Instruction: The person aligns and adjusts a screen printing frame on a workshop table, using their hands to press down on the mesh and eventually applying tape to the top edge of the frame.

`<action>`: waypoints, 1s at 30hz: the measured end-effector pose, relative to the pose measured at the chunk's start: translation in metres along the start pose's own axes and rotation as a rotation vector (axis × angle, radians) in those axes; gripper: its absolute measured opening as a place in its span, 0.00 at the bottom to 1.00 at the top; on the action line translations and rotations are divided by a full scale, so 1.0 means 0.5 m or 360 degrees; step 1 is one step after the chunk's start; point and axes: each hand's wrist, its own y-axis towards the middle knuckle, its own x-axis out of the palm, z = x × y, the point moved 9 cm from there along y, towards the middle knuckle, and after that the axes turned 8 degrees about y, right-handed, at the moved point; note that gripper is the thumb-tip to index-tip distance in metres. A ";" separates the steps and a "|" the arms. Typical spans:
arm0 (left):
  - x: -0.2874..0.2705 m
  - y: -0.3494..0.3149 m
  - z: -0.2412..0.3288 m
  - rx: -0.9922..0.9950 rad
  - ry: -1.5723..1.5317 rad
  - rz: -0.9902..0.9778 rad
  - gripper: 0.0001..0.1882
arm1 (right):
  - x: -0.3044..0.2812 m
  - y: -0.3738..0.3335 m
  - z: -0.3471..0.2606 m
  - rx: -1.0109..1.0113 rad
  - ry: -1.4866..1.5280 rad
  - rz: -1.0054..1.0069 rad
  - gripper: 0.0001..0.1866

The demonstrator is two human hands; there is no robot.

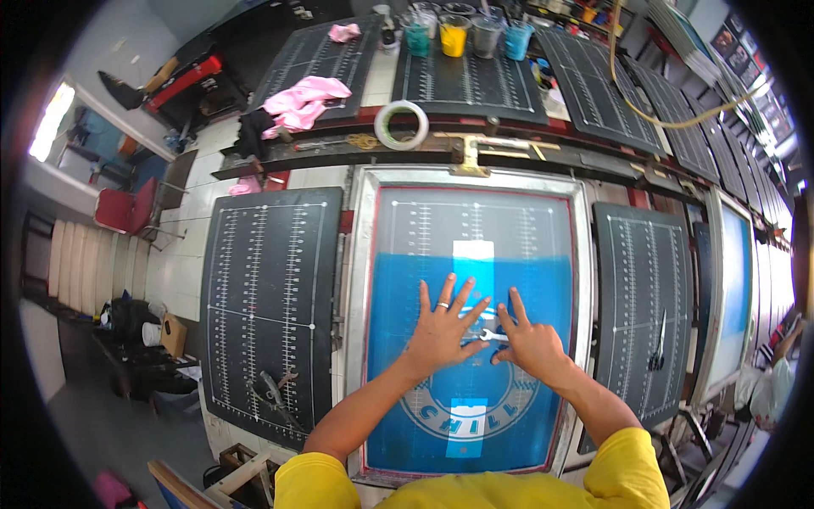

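A silk-screen printing frame (pixel 582 254) lies in front of me, with a pale metal rim and blue-coated mesh (pixel 398 288) bearing a round lettered design. My left hand (pixel 443 329) rests flat on the mesh, fingers spread, a ring on one finger. Beside it, my right hand (pixel 534 346) is partly curled around a small silver wrench (pixel 490 336), its index finger stretched forward on the mesh. The wrench's jaw points toward my left thumb; its other end is hidden by the hand. White paper pieces (pixel 472 248) show through the mesh. A hinge clamp (pixel 469 159) meets the frame's far edge.
Dark ruled boards flank the frame; the left one (pixel 271 254) carries a metal hand tool (pixel 273 394), the right one (pixel 636 254) scissors (pixel 657 352). A tape roll (pixel 401 144) stands on the far rail. Beyond are ink cups (pixel 454 41) and pink cloth (pixel 301 102).
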 end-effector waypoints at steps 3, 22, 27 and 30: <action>-0.009 -0.002 -0.014 -0.0011 -0.0094 -0.0077 0.39 | 0.006 0.006 -0.003 0.0030 -0.0033 -0.0074 0.54; -0.059 0.220 -0.714 -0.1127 -0.1109 0.0341 0.21 | -0.001 0.002 -0.008 -0.0077 -0.0171 -0.0035 0.56; -0.076 0.226 -0.705 -0.1170 -0.1020 0.0136 0.17 | -0.003 0.004 -0.010 -0.0071 -0.0178 -0.0061 0.55; -0.085 0.220 -0.719 -0.1173 -0.0969 0.0212 0.16 | -0.006 0.004 -0.013 -0.0093 -0.0182 -0.0022 0.55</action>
